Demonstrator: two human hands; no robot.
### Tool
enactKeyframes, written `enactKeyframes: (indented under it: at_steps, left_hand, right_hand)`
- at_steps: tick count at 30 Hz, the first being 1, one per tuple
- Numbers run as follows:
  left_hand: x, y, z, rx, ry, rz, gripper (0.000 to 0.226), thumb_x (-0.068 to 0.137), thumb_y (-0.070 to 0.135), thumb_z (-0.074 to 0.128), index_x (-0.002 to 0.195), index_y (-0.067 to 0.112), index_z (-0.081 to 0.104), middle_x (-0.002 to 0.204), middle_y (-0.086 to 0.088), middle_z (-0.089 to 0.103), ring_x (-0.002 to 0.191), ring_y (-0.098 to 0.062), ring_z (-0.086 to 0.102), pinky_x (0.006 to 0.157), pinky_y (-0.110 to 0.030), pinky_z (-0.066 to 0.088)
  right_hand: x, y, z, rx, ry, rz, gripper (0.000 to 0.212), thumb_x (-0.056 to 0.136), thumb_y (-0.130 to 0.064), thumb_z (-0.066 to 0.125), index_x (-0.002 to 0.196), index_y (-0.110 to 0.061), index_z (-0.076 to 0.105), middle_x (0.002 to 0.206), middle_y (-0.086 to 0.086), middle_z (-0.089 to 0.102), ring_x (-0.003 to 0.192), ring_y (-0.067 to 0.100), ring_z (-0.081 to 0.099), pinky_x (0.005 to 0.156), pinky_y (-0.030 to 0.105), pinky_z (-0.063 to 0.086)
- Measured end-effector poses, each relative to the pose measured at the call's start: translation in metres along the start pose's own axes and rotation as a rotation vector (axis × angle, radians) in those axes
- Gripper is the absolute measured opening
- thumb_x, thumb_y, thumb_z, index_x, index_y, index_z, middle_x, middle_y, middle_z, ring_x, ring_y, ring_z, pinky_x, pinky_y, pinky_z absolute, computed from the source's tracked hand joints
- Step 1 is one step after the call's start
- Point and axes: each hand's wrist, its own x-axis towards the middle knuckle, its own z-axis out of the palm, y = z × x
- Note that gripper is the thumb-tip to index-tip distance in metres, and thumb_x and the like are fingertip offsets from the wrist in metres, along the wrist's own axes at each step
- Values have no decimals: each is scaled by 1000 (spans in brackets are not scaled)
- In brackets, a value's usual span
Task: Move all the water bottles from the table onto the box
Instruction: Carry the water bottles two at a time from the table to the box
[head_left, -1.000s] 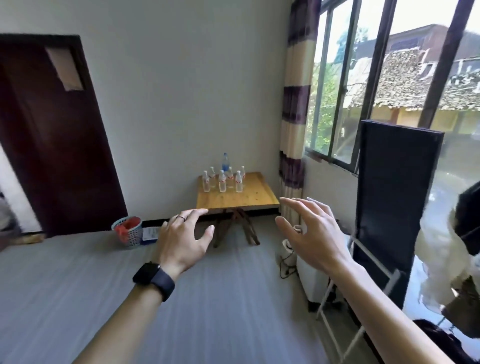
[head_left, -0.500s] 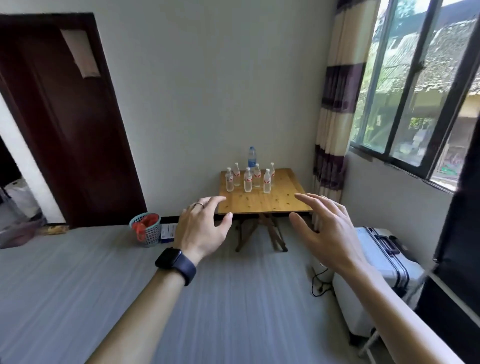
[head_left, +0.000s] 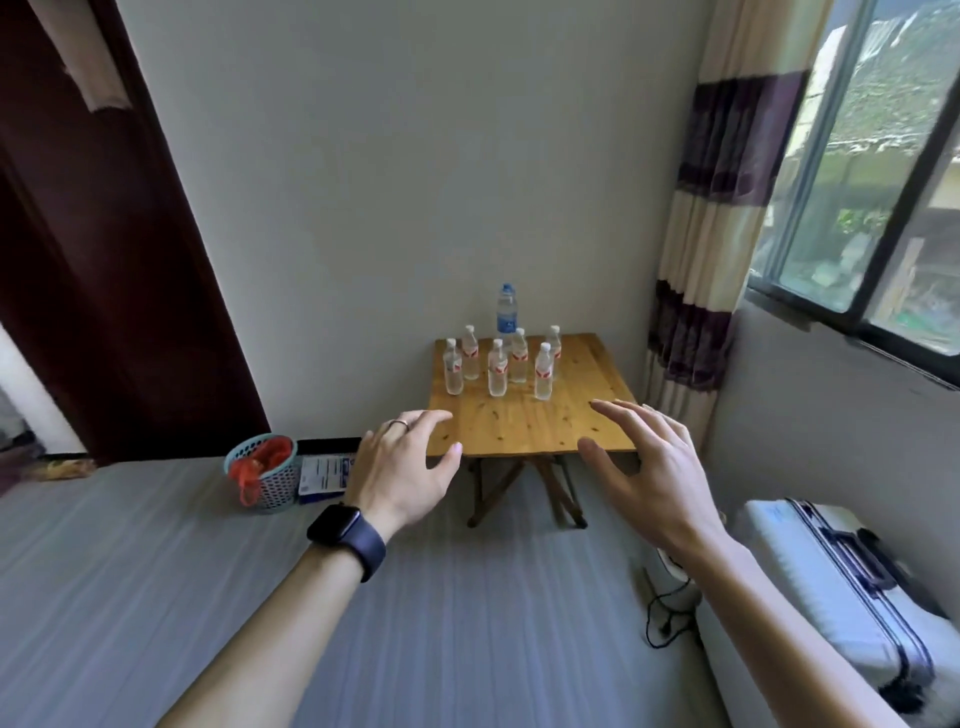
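Empty and spread, the left hand (head_left: 402, 467) and right hand (head_left: 644, 467) should each grip a front clear plastic bottle (head_left: 497, 370) mid-body.

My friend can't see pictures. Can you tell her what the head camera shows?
The left hand and right hand, both open and empty, reach toward a wooden table with seven upright bottles. A basket sits on the floor left; a suitcase lies right.

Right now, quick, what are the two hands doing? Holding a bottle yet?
Left hand: open, fingers spread, holding nothing.
Right hand: open, fingers spread, holding nothing.
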Motion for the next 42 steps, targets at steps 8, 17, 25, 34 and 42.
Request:
enactKeyframes:
  at_steps: [8,17,25,34,42]
  left_hand:
    - [133,-51,76,34,-53,-29,39,94,46,54,130,31,56,134,5,59,119,-21,56,100,-36,42]
    - [295,-116,186,-48,-149,-46,42,91,49,52,128,30,57,130,3,61,117,-23,58,99,-37,44]
    - [422,-160,276,-164,-288,-68,41,93,46,54,131,32,53,132,1,59,121,-23,55,97,-35,47]
    - [529,-185,394,-200,-429,-122,39,93,48,52,130,36,50,130,5,57,117,-21,55,91,-39,51]
    - [614,-186,490,-241,-580,-384,46,94,47,52,138,35,42,131,0,54,111,-21,57,83,-35,52]
  right_hand:
    - [131,61,101,29,-93,25,49,91,-54,59,137,-39,54,139,-11,56,136,19,39,109,40,37]
    - [264,127,212,46,-144,116,50,91,-55,59,138,-41,51,138,-13,55,134,17,37,106,42,44]
    - [354,184,293,34,-205,257,52,89,-61,55,138,-45,48,138,-13,56,132,17,39,100,44,48]
    - [440,274,382,2,-296,395,52,92,-52,60,141,-41,48,138,-10,55,135,19,36,102,28,32]
    - [533,376,458,53,-482,577,67,90,-54,60,149,-36,33,142,-3,54,133,26,43,101,38,39]
